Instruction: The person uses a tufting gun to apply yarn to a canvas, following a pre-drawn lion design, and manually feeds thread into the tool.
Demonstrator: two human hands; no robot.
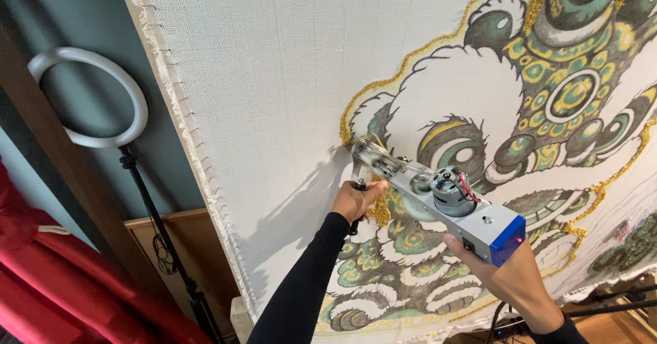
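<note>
While our right hand grips the tufting gun & left hand clasps its front handle, we'd keep the needle square to the cloth. We'd track the gold outline w/ steady pressure.

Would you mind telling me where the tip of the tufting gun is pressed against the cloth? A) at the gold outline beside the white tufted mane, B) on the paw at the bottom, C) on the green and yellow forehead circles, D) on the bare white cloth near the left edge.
A: the tufting gun, held by the left hand and right hand, has its tip at the gold outline of the cloth.
</note>
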